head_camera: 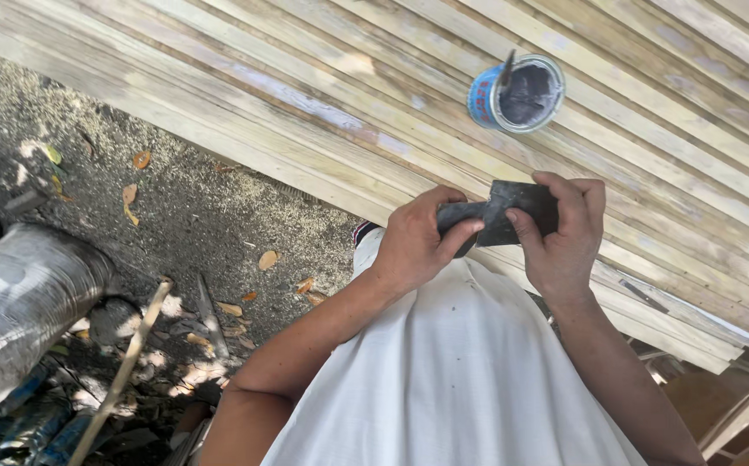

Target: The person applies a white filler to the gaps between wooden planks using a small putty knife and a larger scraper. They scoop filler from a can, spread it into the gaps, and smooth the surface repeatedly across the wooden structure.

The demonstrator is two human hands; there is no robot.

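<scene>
Both hands, left hand (413, 246) and right hand (564, 237), pinch dark sheet (504, 214) over pale wood slats (305, 95). Open can (517, 93) rests on slats. Gravel ground (176, 216) outdoors, dry leaves (137, 185) scattered.

Dark grey sheet of sandpaper (502, 216) — creased and partly folded, held flat-on between both hands in front of the white shirt, just off the near edge of the wooden slats — matte, slightly curled at its corners.
</scene>
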